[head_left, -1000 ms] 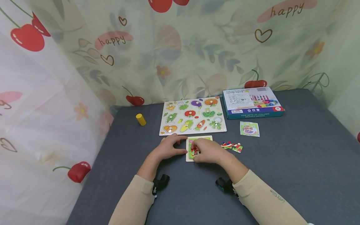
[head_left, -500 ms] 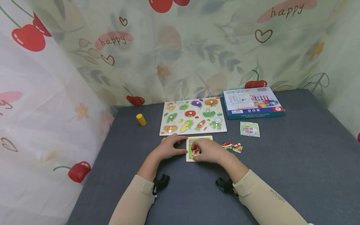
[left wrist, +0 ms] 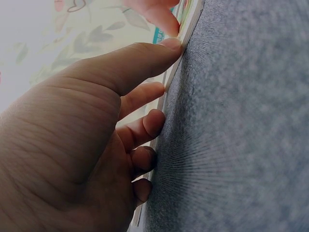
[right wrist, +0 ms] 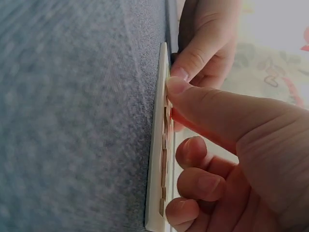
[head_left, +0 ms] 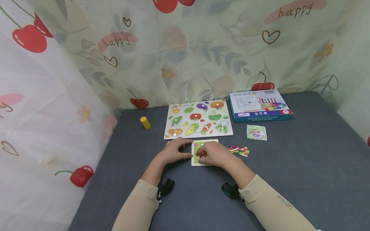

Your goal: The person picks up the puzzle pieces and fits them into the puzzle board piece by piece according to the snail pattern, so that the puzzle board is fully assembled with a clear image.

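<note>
A small wooden puzzle board [head_left: 194,162] with a pale frame and a green picture lies flat between the two hands. My left hand [head_left: 174,150] touches its left edge with thumb and forefinger; in the left wrist view the extended thumb [left wrist: 140,63] presses the rim. Over the board, my right hand [head_left: 215,154] pinches a red puzzle piece [head_left: 202,154] between thumb and forefinger, its other fingers curled in. Most of that piece and the board's right part are hidden by this hand. Several loose colourful puzzle pieces [head_left: 244,151] lie just right of it.
Behind the hands lies a large vegetable puzzle board [head_left: 185,126]. To its right are a beaded-boxes carton [head_left: 260,107] and a small picture card [head_left: 256,132]. A yellow cylinder [head_left: 145,123] stands at the left. A printed curtain [head_left: 185,64] hangs behind the grey tabletop [head_left: 190,205].
The right fingers shift very slightly over the board, and a bit less of the red piece shows. The left hand keeps its place at the board's edge.
</note>
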`<state>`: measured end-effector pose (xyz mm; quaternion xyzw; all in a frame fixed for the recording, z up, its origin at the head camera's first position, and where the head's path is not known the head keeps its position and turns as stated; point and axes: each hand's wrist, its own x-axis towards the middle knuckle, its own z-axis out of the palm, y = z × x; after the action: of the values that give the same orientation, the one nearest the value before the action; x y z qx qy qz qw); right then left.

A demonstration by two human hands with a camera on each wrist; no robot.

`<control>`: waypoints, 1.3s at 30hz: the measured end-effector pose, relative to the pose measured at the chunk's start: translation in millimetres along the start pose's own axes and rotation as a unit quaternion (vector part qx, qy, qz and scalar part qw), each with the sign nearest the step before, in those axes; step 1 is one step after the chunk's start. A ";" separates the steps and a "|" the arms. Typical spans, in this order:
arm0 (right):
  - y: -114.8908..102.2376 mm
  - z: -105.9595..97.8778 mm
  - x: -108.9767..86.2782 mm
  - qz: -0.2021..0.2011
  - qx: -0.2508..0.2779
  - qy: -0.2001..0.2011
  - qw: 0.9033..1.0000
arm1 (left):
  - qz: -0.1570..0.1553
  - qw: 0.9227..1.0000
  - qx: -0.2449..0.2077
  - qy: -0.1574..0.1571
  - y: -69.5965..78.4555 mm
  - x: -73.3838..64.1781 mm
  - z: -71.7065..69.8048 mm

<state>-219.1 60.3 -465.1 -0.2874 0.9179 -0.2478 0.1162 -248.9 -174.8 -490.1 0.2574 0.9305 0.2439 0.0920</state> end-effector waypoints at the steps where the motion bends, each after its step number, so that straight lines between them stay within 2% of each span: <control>1: -0.2 -0.4 -0.6 0.007 0.001 -0.003 1.000 | 0.000 1.000 0.000 -0.001 0.4 0.0 -0.3; 6: -1.2 -0.3 -2.6 0.036 -0.012 -0.008 0.999 | -0.003 1.000 0.001 -0.002 2.4 -0.7 -1.4; 11: -2.8 0.2 -3.4 0.046 -0.021 -0.003 0.999 | -0.002 1.000 0.003 0.000 3.1 -0.8 -1.7; 17: -3.5 -0.6 -4.2 0.033 -0.032 -0.006 0.999 | -0.001 1.000 0.002 0.000 2.7 -0.3 -0.9; 21: -5.5 -3.1 -4.7 0.007 -0.040 0.001 0.999 | 0.002 1.000 0.003 0.000 2.0 -1.1 -0.6; 39: -34.7 -57.9 -33.7 -0.012 0.000 0.064 0.998 | 0.000 1.000 -0.011 0.004 3.1 -1.3 -0.8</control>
<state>-196.2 77.8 -395.3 -0.2819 0.9198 -0.2675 0.0540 -246.7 -173.5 -487.8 0.2556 0.9281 0.2549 0.0913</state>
